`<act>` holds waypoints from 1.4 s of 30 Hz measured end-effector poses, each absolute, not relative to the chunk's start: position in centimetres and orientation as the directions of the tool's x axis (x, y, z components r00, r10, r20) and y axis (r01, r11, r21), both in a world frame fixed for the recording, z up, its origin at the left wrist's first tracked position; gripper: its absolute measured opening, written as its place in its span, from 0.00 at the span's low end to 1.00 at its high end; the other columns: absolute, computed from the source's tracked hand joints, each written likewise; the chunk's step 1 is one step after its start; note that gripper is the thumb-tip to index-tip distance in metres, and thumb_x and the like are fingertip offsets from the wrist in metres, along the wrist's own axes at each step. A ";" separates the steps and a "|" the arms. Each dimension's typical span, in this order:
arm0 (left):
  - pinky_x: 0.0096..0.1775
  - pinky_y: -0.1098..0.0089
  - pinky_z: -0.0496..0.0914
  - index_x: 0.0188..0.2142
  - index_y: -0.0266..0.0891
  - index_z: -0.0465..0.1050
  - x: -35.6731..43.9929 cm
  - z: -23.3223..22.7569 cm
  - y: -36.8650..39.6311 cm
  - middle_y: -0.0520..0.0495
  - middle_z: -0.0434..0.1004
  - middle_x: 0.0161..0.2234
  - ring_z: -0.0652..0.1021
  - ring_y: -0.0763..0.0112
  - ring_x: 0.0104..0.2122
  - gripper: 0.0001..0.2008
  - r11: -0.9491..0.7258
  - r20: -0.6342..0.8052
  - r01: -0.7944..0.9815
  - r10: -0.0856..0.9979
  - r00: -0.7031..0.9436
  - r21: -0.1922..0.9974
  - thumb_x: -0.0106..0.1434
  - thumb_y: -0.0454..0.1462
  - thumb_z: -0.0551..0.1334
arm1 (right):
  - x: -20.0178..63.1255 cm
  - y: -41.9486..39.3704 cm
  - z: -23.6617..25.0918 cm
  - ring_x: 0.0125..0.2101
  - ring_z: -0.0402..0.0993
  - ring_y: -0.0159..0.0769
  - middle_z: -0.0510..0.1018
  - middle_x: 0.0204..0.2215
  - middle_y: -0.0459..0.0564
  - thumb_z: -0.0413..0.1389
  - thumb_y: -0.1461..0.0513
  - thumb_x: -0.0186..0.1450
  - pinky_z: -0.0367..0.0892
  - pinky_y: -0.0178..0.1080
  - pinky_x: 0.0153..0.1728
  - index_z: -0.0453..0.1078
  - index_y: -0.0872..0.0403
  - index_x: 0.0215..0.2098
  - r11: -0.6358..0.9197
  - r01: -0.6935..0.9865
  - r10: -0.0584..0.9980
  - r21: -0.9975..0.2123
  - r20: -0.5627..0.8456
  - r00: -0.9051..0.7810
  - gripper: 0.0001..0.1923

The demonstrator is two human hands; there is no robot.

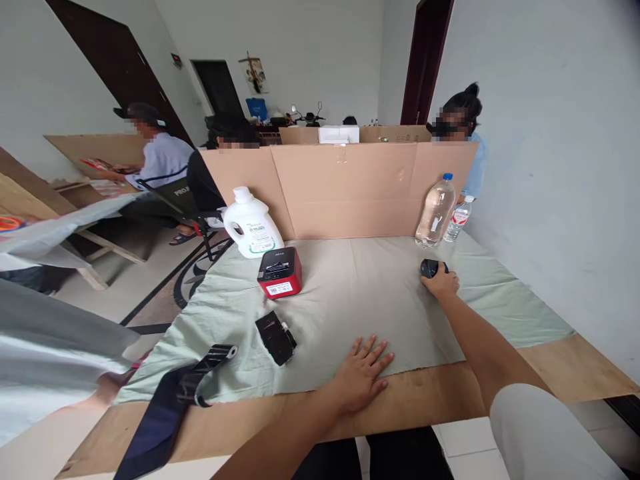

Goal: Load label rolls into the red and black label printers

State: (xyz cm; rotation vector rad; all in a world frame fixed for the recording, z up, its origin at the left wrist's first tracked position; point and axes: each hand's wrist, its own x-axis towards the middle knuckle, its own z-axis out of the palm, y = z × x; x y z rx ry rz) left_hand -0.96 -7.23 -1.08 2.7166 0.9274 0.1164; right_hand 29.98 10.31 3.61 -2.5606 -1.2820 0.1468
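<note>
My left hand (364,375) lies flat with fingers spread at the near edge of the pale green cloth (350,300), and nothing is in it. Farther out on the right, my right hand (444,283) is closed over a small black rounded thing that looks like a computer mouse (429,268), resting on the cloth. Just beyond it stand a large clear bottle with a blue cap (436,212) and a smaller water bottle (458,219). Left of centre sits a red and black box-shaped device (280,273) with a white label. Nearer me lies a flat black piece with torn-looking edges (275,338).
A white jug (255,227) stands at the back left, before an upright cardboard screen (345,193). A dark blue strap-like piece (165,413) hangs over the table's near-left edge. Other people sit beyond the screen and at the left (163,153). A wall (560,167) borders the right.
</note>
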 end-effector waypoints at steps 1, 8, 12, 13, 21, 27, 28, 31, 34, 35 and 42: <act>0.63 0.47 0.39 0.67 0.51 0.41 -1.1 -0.8 -7.5 0.51 0.38 0.69 0.40 0.57 0.67 0.28 -0.767 -0.017 0.577 0.597 0.802 0.282 0.70 0.50 0.43 | 29.5 9.4 3.7 0.54 0.62 0.58 0.62 0.53 0.65 0.56 0.45 0.56 0.58 0.50 0.51 0.47 0.51 0.66 -0.557 0.767 0.798 -0.319 0.051 0.600 0.45; 0.64 0.50 0.42 0.61 0.50 0.60 -1.4 -0.1 -8.7 0.50 0.58 0.64 0.53 0.60 0.65 0.23 -0.653 0.081 0.506 0.653 0.753 0.564 0.67 0.44 0.52 | 21.3 1.5 2.2 0.50 0.66 0.51 0.68 0.48 0.62 0.58 0.48 0.54 0.60 0.48 0.50 0.51 0.57 0.64 -0.081 0.876 0.928 -0.475 0.284 0.240 0.45; 0.58 0.57 0.61 0.56 0.43 0.67 -1.2 -0.7 -6.8 0.43 0.70 0.55 0.70 0.64 0.55 0.20 -0.285 0.182 0.407 0.944 0.274 0.868 0.65 0.37 0.52 | 15.5 -2.0 0.5 0.47 0.67 0.53 0.69 0.46 0.62 0.60 0.48 0.53 0.62 0.51 0.47 0.58 0.54 0.60 0.015 0.878 0.926 -0.478 0.338 0.169 0.40; 0.57 0.58 0.63 0.56 0.41 0.67 -1.1 -0.8 -6.1 0.42 0.70 0.55 0.70 0.63 0.54 0.20 -0.216 0.173 0.345 0.973 0.152 0.913 0.65 0.37 0.52 | 14.4 -2.6 0.3 0.46 0.67 0.53 0.69 0.46 0.62 0.60 0.49 0.53 0.63 0.51 0.46 0.59 0.54 0.60 0.002 0.878 0.927 -0.479 0.330 0.178 0.40; 0.63 0.58 0.54 0.52 0.36 0.71 -0.6 -1.4 -3.4 0.41 0.69 0.57 0.67 0.62 0.58 0.18 -0.145 0.149 0.189 0.989 -0.007 0.971 0.64 0.36 0.53 | 10.6 -5.5 -0.7 0.46 0.65 0.56 0.64 0.51 0.69 0.55 0.44 0.58 0.62 0.55 0.44 0.60 0.58 0.60 -0.021 0.882 0.910 -0.470 0.358 0.212 0.39; 0.61 0.58 0.57 0.51 0.39 0.71 -0.9 -2.4 -3.2 0.44 0.70 0.56 0.68 0.62 0.56 0.18 -0.109 0.115 0.189 0.993 -0.022 0.976 0.61 0.34 0.55 | 11.9 -7.1 -1.9 0.49 0.63 0.56 0.56 0.59 0.69 0.56 0.49 0.60 0.61 0.56 0.46 0.58 0.55 0.62 0.172 0.928 0.900 -0.330 0.437 -0.012 0.35; 0.60 0.58 0.59 0.51 0.39 0.71 -1.0 -2.3 -2.8 0.43 0.71 0.55 0.70 0.62 0.55 0.18 -0.097 0.103 0.185 0.994 -0.026 0.978 0.61 0.33 0.56 | 12.3 -7.2 -1.8 0.50 0.62 0.56 0.55 0.60 0.68 0.56 0.49 0.60 0.62 0.56 0.47 0.58 0.54 0.62 0.209 0.928 0.892 -0.307 0.450 -0.052 0.35; 0.56 0.59 0.64 0.51 0.38 0.72 -1.2 -1.8 -1.3 0.42 0.75 0.50 0.74 0.61 0.49 0.20 -0.005 0.011 0.168 0.999 -0.035 0.986 0.58 0.32 0.57 | 13.8 -7.3 -1.4 0.54 0.59 0.56 0.53 0.63 0.63 0.56 0.49 0.61 0.61 0.55 0.49 0.60 0.51 0.61 0.316 0.917 0.856 -0.243 0.489 -0.166 0.32; 0.53 0.58 0.66 0.51 0.36 0.72 -1.4 -1.2 0.2 0.42 0.76 0.48 0.75 0.61 0.45 0.23 0.088 -0.090 0.129 0.996 0.012 0.988 0.55 0.29 0.58 | 14.9 -6.9 -1.0 0.55 0.58 0.53 0.60 0.59 0.61 0.54 0.49 0.62 0.59 0.54 0.53 0.65 0.52 0.57 0.407 0.888 0.815 -0.215 0.525 -0.246 0.28; 0.52 0.59 0.66 0.51 0.36 0.73 -1.6 -1.1 0.6 0.42 0.76 0.48 0.75 0.61 0.44 0.23 0.100 -0.105 0.110 0.994 0.041 0.989 0.54 0.28 0.59 | 15.1 -6.7 -1.0 0.55 0.58 0.52 0.63 0.57 0.60 0.54 0.49 0.62 0.58 0.53 0.53 0.67 0.52 0.56 0.429 0.876 0.804 -0.219 0.534 -0.261 0.27; 0.28 0.73 0.68 0.55 0.41 0.70 -2.9 -0.8 2.1 0.43 0.69 0.57 0.75 0.73 0.29 0.32 0.253 -0.251 0.016 0.948 0.196 0.967 0.48 0.26 0.63 | 15.0 -6.0 -1.4 0.51 0.61 0.48 0.67 0.49 0.58 0.54 0.49 0.63 0.59 0.52 0.54 0.71 0.53 0.51 0.452 0.850 0.777 -0.270 0.588 -0.227 0.23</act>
